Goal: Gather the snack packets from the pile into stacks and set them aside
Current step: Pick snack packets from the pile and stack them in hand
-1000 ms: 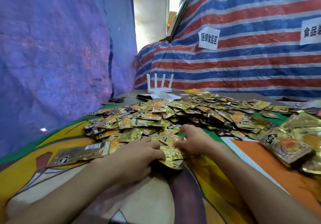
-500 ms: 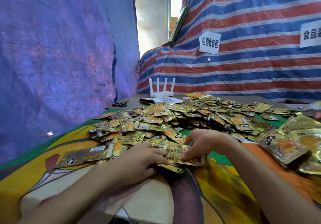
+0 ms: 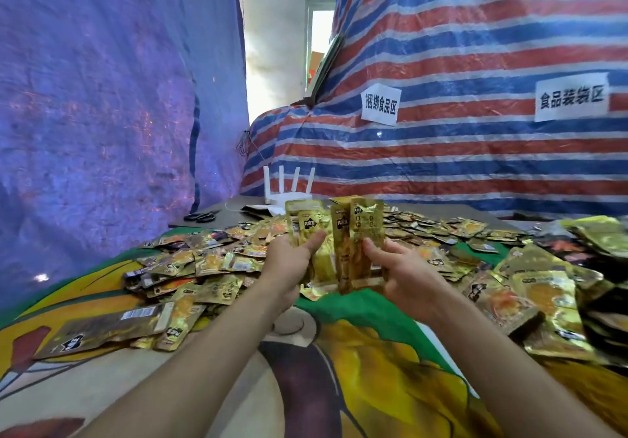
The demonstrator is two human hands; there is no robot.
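Aloft, packets: left hand, right hand

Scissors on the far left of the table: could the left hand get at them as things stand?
Probably not right away. The scissors lie uncovered beyond the pile, but the left hand grips upright packets and would need to put them down first.

left hand, right hand, upright gold packets

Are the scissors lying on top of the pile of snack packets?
No, the scissors lie on the bare grey tabletop, apart from the pile of snack packets.
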